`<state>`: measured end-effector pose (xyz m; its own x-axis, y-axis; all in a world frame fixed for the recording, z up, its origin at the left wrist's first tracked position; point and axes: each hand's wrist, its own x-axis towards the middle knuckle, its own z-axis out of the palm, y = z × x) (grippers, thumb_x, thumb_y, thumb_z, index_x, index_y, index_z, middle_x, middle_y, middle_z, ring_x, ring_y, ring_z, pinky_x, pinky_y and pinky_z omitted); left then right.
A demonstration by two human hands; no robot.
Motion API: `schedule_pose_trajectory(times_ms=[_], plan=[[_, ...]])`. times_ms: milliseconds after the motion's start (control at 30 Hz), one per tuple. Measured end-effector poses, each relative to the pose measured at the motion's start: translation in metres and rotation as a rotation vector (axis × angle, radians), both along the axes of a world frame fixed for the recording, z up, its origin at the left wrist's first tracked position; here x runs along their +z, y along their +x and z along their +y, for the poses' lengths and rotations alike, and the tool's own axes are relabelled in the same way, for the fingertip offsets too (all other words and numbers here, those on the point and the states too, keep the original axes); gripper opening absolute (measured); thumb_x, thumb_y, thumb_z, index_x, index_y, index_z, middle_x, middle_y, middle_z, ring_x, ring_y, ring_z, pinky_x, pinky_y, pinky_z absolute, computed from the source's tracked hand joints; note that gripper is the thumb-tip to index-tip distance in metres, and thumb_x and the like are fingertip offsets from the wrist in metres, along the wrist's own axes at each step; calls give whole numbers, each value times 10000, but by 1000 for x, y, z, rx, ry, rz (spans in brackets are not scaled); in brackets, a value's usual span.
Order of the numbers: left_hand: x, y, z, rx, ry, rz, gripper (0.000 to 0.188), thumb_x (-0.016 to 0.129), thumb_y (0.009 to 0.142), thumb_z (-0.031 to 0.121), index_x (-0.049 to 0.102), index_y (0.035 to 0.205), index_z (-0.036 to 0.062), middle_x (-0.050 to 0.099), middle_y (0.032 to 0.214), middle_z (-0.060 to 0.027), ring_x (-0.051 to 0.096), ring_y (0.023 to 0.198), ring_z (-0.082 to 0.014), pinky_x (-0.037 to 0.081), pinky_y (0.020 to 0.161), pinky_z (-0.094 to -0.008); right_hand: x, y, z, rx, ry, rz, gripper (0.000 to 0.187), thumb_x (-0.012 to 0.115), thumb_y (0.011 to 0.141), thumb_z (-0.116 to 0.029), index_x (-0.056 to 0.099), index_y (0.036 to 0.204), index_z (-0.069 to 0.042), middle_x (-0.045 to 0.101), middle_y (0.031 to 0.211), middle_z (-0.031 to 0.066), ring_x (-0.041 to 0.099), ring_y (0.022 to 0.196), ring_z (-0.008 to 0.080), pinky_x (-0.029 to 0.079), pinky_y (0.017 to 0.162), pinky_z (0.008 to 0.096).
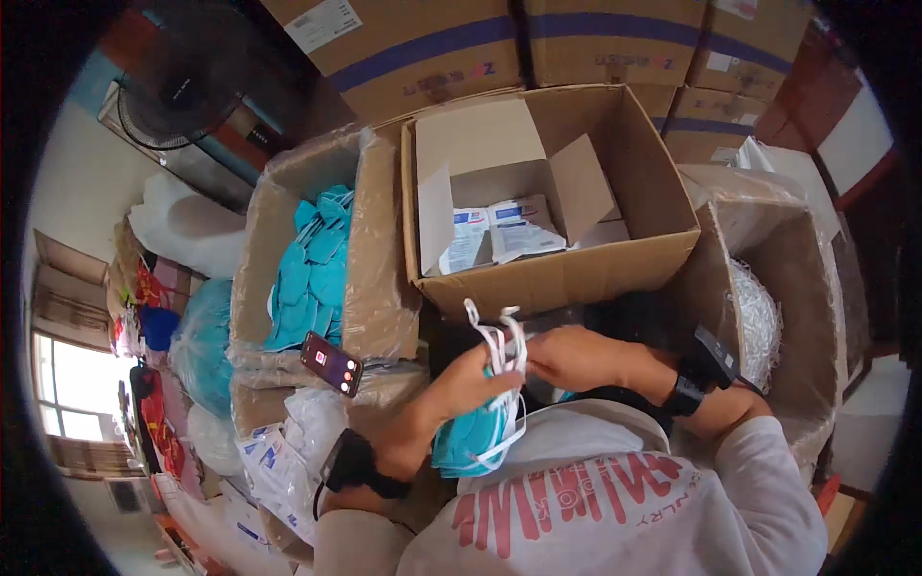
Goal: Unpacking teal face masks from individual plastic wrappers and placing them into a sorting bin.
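My left hand (pixel 463 386) is closed around a bundle of teal face masks (pixel 469 444), which hang below it in front of my chest. White elastic straps (pixel 505 353) stand up in loops from the bundle, and some trail down over the masks. Against those straps, my right hand (pixel 574 353) is closed with its fingers curled; they appear to pinch the straps, though the fingertips are partly hidden.
A carton of teal masks (pixel 312 269) stands left, a phone (pixel 331 363) on its near edge. Ahead, an open carton (pixel 557 274) holds an inner box with white packets (pixel 499 230). At right, a carton (pixel 792 230) contains white straps (pixel 756 312). More packets (pixel 279 470) lie lower left.
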<state>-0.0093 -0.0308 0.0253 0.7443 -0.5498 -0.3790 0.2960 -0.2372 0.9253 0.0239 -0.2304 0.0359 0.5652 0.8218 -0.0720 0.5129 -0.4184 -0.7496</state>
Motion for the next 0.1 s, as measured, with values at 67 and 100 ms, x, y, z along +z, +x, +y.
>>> schedule_pose_trajectory(times_ms=[67, 100], plan=[[-4, 1, -1, -178, 117, 310, 471, 556, 836, 198, 412, 1241, 6, 508, 1185, -115, 445, 1100, -142, 327, 940, -290, 2, -1, -4, 3, -8, 19, 190, 470, 846, -225, 533, 903, -55, 580, 767, 209, 553, 725, 403, 427, 645, 482], [-3, 2, -1, -180, 118, 309, 471, 556, 836, 198, 412, 1241, 6, 508, 1185, -115, 445, 1100, -142, 327, 940, -290, 2, -1, -4, 5, -5, 30, 188, 477, 841, -222, 531, 910, -56, 581, 771, 212, 554, 721, 404, 429, 644, 482]])
